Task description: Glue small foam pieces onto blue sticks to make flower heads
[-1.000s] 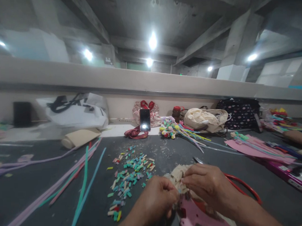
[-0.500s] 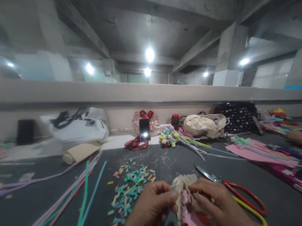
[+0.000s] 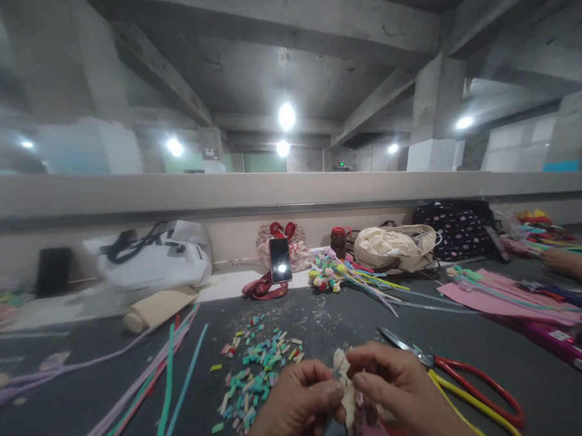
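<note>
My left hand (image 3: 306,400) pinches a thin blue foam-like strip (image 3: 334,433) between thumb and fingers. Close beside it, my right hand (image 3: 399,383) has its fingers curled and its thumb drawn in; whatever they hold is hidden or too small to name. Under the right hand lies a pink tool (image 3: 370,426), partly covered, which looks like a glue gun. It rests on a crumpled cream cloth (image 3: 346,395). Left of my hands, many small cut pieces (image 3: 261,357) in teal, cream, red and yellow are scattered on the dark table.
Scissors (image 3: 476,377) with red and yellow handles lie at the right. Long coloured strips (image 3: 166,384) stretch across the left. Behind are a phone (image 3: 280,260), a bundle of flower-like stems (image 3: 329,271) and bags (image 3: 393,249). Another person's hand (image 3: 565,264) shows at far right, near pink sheets (image 3: 501,295).
My right hand has moved left, off the pink tool's tip and up close to my left hand. The left hand keeps its pinch. The view has tilted up slightly.
</note>
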`<state>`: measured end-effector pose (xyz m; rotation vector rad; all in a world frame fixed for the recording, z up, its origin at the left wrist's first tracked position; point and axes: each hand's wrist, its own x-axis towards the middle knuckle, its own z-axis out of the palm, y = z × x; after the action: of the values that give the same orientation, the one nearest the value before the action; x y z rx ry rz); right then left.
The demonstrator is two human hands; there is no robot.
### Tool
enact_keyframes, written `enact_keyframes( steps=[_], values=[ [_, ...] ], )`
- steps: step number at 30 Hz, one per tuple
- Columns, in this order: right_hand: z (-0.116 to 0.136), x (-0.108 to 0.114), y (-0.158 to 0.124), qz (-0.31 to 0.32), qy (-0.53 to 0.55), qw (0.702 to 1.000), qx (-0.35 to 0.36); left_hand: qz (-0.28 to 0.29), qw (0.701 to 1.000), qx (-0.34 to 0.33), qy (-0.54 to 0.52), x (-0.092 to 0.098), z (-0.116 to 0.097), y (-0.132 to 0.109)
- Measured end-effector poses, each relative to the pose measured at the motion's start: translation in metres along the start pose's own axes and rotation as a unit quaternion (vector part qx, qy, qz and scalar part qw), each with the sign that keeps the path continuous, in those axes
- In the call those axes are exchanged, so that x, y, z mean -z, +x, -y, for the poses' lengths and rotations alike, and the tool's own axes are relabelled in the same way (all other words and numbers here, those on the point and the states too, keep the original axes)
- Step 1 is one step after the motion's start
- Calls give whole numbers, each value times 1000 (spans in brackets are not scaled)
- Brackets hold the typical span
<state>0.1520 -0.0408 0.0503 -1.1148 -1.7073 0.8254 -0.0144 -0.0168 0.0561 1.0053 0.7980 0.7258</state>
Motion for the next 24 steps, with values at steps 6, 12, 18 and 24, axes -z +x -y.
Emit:
enact_keyframes(
  steps=[6,12,18,24],
  values=[
    [-2,-2,4,6,115,993,-20,22,1000,11,14,0,0,-1],
    [-1,1,6,40,182,982,-17,43,999,16,24,-1,2,-1],
    [6,4,8,42,109,993,11,72,997,7,-21,-1,7,1],
    [2,4,7,39,147,988,-14,71,997,3,-13,1,9,4]
  ],
)
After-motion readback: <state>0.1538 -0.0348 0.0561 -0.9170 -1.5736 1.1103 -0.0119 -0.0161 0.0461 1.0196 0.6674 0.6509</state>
